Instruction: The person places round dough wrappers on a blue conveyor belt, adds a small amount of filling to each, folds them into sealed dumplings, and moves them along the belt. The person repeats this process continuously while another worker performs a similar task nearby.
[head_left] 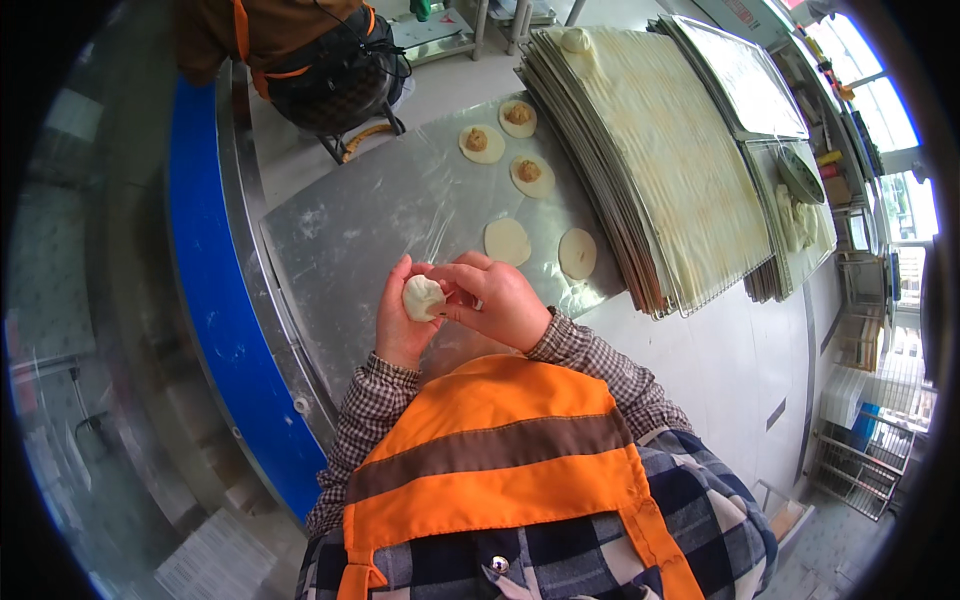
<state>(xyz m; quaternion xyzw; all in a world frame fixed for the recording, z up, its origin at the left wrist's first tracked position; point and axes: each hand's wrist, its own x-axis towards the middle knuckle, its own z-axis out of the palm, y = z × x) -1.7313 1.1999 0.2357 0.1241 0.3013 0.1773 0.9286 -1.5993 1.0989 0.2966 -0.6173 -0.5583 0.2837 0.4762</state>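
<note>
A white, rounded bun of dough (pixel 423 298) rests in my left hand (pixel 401 338), whose fingers curl around it. From the right, my right hand (pixel 505 302) pinches the bun's edge between thumb and fingers. Beyond my hands, on the metal tabletop (pixel 345 225), lie flat dough rounds. Two are plain: one dough round (pixel 507 242) just past my right hand, another dough round (pixel 577 254) to its right. Farther off, three rounds each carry a lump of brownish filling (pixel 477 140). Whether the bun in my hand has filling inside is hidden.
On the right stands a tall stack of trays (pixel 660 150) topped with pale cloth, a small dough piece (pixel 575 40) at its far corner. A metal bowl (pixel 798 175) sits beyond it. Along the left runs a blue edge (pixel 215 270). Another person (pixel 310 60) is at the far left.
</note>
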